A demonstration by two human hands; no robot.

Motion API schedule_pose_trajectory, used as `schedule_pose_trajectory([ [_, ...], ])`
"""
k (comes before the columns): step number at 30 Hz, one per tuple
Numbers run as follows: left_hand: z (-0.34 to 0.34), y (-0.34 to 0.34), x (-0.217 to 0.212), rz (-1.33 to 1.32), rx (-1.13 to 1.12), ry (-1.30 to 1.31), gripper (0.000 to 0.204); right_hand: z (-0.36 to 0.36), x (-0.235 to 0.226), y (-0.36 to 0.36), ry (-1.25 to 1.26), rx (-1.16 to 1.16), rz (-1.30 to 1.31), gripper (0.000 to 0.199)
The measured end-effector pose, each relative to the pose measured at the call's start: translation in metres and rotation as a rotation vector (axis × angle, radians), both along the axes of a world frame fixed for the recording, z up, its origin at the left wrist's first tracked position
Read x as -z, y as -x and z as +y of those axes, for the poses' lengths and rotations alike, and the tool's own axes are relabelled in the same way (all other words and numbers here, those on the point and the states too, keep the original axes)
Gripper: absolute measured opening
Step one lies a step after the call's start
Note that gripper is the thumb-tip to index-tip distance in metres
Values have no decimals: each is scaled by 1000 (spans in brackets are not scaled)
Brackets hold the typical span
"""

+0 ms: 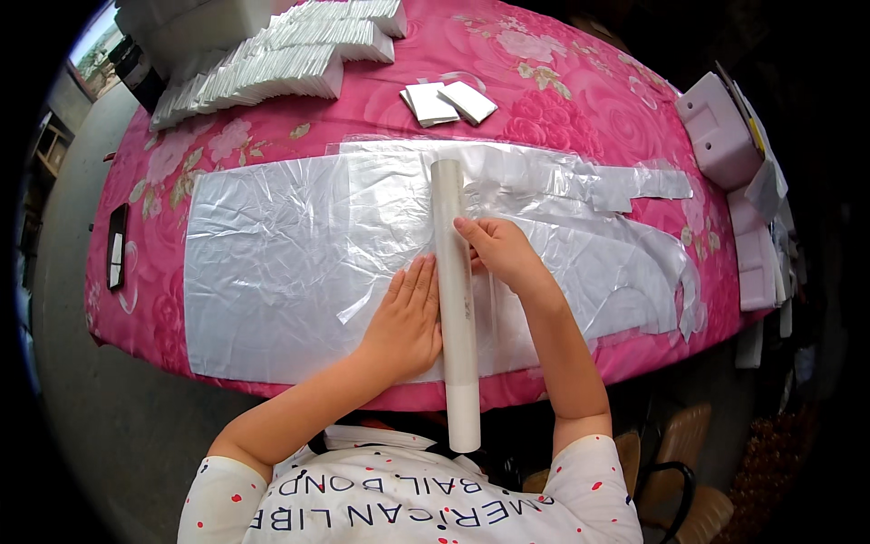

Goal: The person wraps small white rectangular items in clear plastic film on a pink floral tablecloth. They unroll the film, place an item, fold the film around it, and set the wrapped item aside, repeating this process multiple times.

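A long pale roll [450, 281], which looks like plastic film on a white tube, lies front to back across clear plastic sheeting [263, 263]. Its near end sticks out past the table edge toward my chest. My left hand [405, 317] is open, fingers together and stretched flat on the sheeting, its edge touching the left side of the roll. On the other side, my right hand [503, 254] is closed against the roll's right side, thumb on top and fingers curled. What lies under those fingers is partly hidden. The sheeting is wrinkled, with a ragged cut outline at the right.
Rows of folded white packets [272, 68] fill the back left of the pink flowered tablecloth [580, 82]. Two small white packets [449, 102] lie behind the sheeting. A dark phone-like object [117, 247] rests at the left edge. White foam boxes [720, 131] stand at the right.
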State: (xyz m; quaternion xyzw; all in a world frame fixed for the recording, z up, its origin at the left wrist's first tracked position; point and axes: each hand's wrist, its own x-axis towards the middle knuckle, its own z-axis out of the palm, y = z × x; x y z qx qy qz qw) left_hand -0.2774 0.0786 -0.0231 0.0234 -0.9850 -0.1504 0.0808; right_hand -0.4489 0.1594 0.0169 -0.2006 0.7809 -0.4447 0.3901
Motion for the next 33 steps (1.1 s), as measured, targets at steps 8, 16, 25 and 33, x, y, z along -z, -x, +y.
schedule_pose_trajectory([
  [8,0,-2,-2,-22,1,1,61,-42,34,45,929,482,-537,41],
  [16,-2,-5,0,-43,-9,12,64,53,18,217,1032,1023,-340,33],
  [25,1,-3,-1,-30,6,8,64,111,-64,248,1207,708,-192,27],
  [33,-2,-4,0,-19,17,-28,62,-91,-144,-25,1109,-85,-2,39],
])
